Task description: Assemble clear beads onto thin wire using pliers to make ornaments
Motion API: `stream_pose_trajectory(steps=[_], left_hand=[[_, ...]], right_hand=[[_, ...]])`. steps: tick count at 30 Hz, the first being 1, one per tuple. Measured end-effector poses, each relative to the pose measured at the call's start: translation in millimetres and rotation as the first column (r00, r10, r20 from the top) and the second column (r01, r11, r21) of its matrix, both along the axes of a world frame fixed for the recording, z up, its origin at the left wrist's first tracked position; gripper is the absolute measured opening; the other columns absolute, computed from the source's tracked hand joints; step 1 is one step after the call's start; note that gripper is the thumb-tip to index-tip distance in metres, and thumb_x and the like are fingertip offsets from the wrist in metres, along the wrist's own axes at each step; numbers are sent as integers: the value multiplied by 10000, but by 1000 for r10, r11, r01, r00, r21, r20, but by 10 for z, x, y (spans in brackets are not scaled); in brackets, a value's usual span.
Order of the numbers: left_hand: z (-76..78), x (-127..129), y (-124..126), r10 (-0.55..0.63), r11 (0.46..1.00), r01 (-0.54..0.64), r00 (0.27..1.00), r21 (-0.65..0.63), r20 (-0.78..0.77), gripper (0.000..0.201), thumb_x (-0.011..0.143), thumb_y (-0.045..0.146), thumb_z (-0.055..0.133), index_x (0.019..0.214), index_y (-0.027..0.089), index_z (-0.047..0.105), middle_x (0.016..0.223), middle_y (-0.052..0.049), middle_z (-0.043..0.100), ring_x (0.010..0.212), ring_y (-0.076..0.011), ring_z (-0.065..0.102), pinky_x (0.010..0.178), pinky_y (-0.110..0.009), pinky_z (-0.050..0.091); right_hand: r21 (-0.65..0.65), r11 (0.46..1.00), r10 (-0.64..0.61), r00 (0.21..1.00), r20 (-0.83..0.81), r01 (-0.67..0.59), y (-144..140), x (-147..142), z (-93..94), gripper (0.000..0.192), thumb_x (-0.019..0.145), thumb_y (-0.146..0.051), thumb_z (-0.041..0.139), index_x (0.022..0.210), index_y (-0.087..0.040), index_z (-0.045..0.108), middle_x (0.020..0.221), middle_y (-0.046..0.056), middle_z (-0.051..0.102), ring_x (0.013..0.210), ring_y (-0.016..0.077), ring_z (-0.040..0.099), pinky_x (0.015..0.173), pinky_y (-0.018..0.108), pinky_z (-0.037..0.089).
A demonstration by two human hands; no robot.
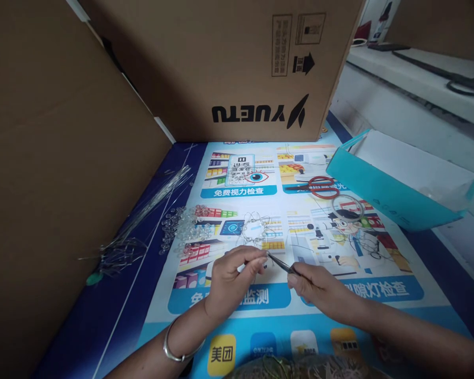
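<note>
Around lower centre, the right hand (319,289) and left hand (233,275) work close: one wraps round dark pliers (281,263), the other pinches narrowly by their tip, on what I can't tell. Seems fine plier work, calling next for steadiness.

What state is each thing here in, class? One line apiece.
Pliers: held in right hand, jaws unclear
Left hand: pinched, contents too small to tell
Red-handled scissors: lying flat
Clear beads: loose, heaped
Bead ring: lying flat
Thin strands: bundled
Teal box: open
Silver bangle: worn
YUETU carton: lettering upside down
</note>
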State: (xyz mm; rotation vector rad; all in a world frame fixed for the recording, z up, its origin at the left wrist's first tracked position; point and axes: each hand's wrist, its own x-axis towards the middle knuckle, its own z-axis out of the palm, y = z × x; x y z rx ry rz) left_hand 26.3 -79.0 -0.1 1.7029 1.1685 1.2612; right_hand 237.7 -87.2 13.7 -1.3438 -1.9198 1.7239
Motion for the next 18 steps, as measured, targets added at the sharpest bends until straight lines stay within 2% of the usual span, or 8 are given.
stream_pose_trajectory(steps=[5,8,11,14,18], left_hand=[[-3,-9,-1,-32,977,57,992,-207,120,100,813,203,580,841,146,658,687,-35,647,618,-129,615,585,-242,533],[-12,-19,11,-34,974,72,984,-216,175,111,822,199,567,867,141,650,735,-44,651,618,-126,616,580,-245,532],[-11,-31,22,-33,993,47,992,-109,122,95,816,169,572,862,148,653,756,-42,657,659,-130,625,602,-247,533],[2,-46,24,0,998,3,999,62,-39,76,799,146,594,807,162,668,775,-41,674,760,-144,637,679,-254,534],[6,-64,28,49,948,20,977,316,-210,94,784,135,614,845,177,671,839,-44,694,824,-149,645,733,-259,539]], right_hand=[[-24,1000,-9,999,-38,8,-8,25,-52,372,887,-544,323,775,-204,427,660,-10,419,548,107,385,526,256,370],[-56,998,-19,997,-70,15,-18,26,-35,363,894,-530,320,792,-200,431,678,-7,427,577,109,424,549,255,384],[-63,998,-28,998,-64,24,-25,14,1,352,896,-524,324,808,-202,435,700,3,435,598,115,438,561,259,393],[-22,1000,-14,999,-37,13,-24,5,13,354,896,-525,321,795,-203,429,695,1,423,592,115,422,563,263,392],[43,999,-1,1000,-6,1,-18,11,-16,359,899,-521,316,771,-199,411,685,-9,404,585,111,404,552,255,369]])
